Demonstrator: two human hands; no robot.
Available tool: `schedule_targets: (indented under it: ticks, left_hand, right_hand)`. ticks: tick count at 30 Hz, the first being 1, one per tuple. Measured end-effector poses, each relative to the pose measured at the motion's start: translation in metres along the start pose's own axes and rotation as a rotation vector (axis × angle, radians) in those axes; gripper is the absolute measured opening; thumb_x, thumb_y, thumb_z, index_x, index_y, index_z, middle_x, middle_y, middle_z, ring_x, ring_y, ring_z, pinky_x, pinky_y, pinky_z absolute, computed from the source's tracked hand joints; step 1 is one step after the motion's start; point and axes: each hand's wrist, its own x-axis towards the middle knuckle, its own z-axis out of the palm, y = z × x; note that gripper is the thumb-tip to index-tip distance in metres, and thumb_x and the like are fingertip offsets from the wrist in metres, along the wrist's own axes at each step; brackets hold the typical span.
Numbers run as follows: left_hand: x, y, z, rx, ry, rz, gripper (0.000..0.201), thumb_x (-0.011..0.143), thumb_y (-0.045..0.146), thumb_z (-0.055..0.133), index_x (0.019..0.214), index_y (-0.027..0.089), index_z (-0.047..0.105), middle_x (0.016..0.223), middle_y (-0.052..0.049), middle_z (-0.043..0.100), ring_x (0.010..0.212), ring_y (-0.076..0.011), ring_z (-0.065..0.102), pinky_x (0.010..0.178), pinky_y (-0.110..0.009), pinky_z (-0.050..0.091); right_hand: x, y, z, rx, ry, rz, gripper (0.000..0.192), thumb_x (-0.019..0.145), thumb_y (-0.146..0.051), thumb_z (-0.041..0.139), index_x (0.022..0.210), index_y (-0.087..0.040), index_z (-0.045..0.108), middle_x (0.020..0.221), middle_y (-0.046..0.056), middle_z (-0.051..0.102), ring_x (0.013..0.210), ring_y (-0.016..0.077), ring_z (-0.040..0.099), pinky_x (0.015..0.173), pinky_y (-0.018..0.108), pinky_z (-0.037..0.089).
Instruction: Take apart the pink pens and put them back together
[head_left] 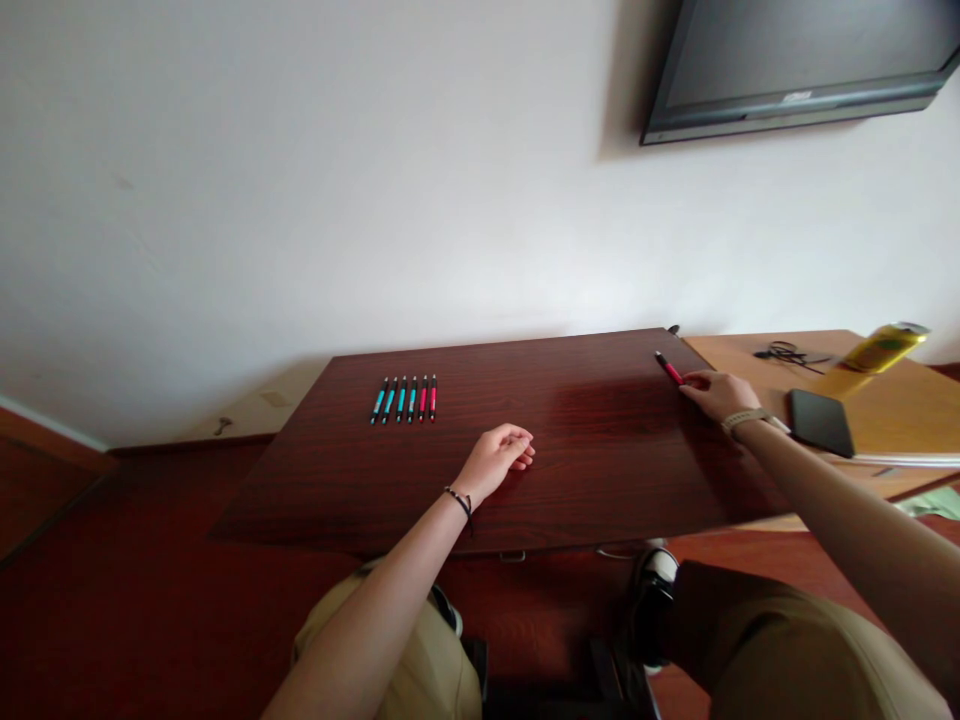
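Head view: four blue pens (401,400), two pink pens (433,398) are lying in row on dark tabletop's (592,480) left. Left hand (495,457) is occupying middle, fingers curling loosely; cannot tell whether fingertips are meeting. Right hand (721,395) is pinching near end of lone pink pen (669,368) at tabletop's right side. Dark phone (821,422), yellow can (886,348) are sitting farther right.
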Motion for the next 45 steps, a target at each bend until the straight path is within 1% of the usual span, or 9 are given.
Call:
schedule_targets:
  ticks: [9,13,16,17,24,28,33,40,45]
  left_hand:
    - [0.001,0.000,-0.001,0.010,-0.005,0.006,0.031,0.097,0.042,0.065,0.106,0.013,0.068,0.093,-0.010,0.073,0.081,-0.0157,0.071,0.071,-0.026,0.057]
    - [0.001,-0.002,-0.002,0.017,-0.007,0.019,0.032,0.095,0.043,0.067,0.106,0.013,0.068,0.092,-0.010,0.073,0.080,-0.0159,0.071,0.070,-0.027,0.057]
    - [0.000,-0.002,-0.002,0.033,-0.019,0.037,0.033,0.095,0.045,0.068,0.105,0.013,0.068,0.092,-0.011,0.073,0.079,-0.0158,0.071,0.070,-0.027,0.057]
    - [0.000,-0.001,-0.002,0.040,-0.023,0.044,0.033,0.095,0.045,0.068,0.105,0.013,0.068,0.092,-0.010,0.073,0.079,-0.0159,0.071,0.070,-0.027,0.057]
    - [-0.004,0.000,0.004,0.107,-0.021,0.053,0.022,0.095,0.037,0.064,0.097,0.014,0.066,0.085,-0.007,0.072,0.075,-0.0153,0.070,0.068,-0.026,0.054]
    - [-0.009,0.001,0.006,0.135,-0.030,0.081,0.016,0.094,0.030,0.062,0.098,0.015,0.065,0.084,-0.006,0.072,0.074,-0.0148,0.069,0.069,-0.026,0.053]
    - [-0.010,0.001,0.007,0.208,-0.027,0.130,0.013,0.091,0.024,0.058,0.096,0.016,0.067,0.080,-0.003,0.070,0.070,-0.0139,0.065,0.071,-0.026,0.051]
    - [-0.006,0.002,0.009,0.340,-0.030,0.131,0.019,0.088,0.018,0.054,0.096,0.019,0.071,0.075,-0.001,0.068,0.068,-0.0153,0.063,0.068,-0.025,0.048]
    - [-0.009,0.008,0.014,0.535,0.003,0.177,0.021,0.091,0.020,0.053,0.093,0.022,0.074,0.084,-0.002,0.074,0.078,-0.0186,0.067,0.074,-0.027,0.049]
  right_hand:
    - [-0.001,-0.011,-0.005,-0.019,-0.069,0.062,0.038,0.085,-0.046,0.069,0.112,-0.021,0.079,0.103,0.013,0.079,0.090,0.0285,0.070,0.078,0.038,0.048]
    - [-0.012,-0.029,-0.010,0.075,-0.027,0.093,0.046,0.083,-0.046,0.074,0.117,-0.017,0.073,0.103,0.015,0.077,0.087,0.0254,0.069,0.077,0.036,0.048]
    - [-0.036,-0.067,-0.017,0.126,0.021,0.045,0.035,0.085,-0.045,0.071,0.107,-0.017,0.073,0.099,0.014,0.077,0.085,0.0246,0.068,0.076,0.035,0.048]
    - [-0.048,-0.084,-0.020,0.132,-0.008,0.007,0.031,0.086,-0.046,0.069,0.100,-0.019,0.073,0.096,0.012,0.077,0.083,0.0246,0.068,0.076,0.035,0.048]
    - [-0.151,-0.224,-0.024,0.420,-0.405,-0.299,0.027,0.094,-0.043,0.059,0.090,-0.022,0.075,0.085,0.004,0.077,0.078,0.0213,0.069,0.076,0.032,0.048]
    - [-0.194,-0.266,-0.011,0.526,-0.479,-0.329,0.023,0.096,-0.039,0.059,0.089,-0.022,0.074,0.085,0.003,0.077,0.078,0.0202,0.069,0.075,0.029,0.048]
    - [-0.213,-0.276,-0.001,0.483,-0.386,-0.350,0.017,0.098,-0.035,0.058,0.094,-0.025,0.072,0.086,0.001,0.077,0.079,0.0208,0.070,0.076,0.030,0.047]
    - [-0.209,-0.272,0.002,0.397,-0.399,-0.499,0.016,0.100,-0.032,0.056,0.091,-0.024,0.067,0.088,0.003,0.074,0.079,0.0195,0.067,0.073,0.028,0.044]
    - [-0.215,-0.274,0.002,0.306,-0.366,-0.573,0.012,0.102,-0.028,0.054,0.096,-0.023,0.062,0.094,0.006,0.071,0.085,0.0206,0.064,0.075,0.029,0.043]
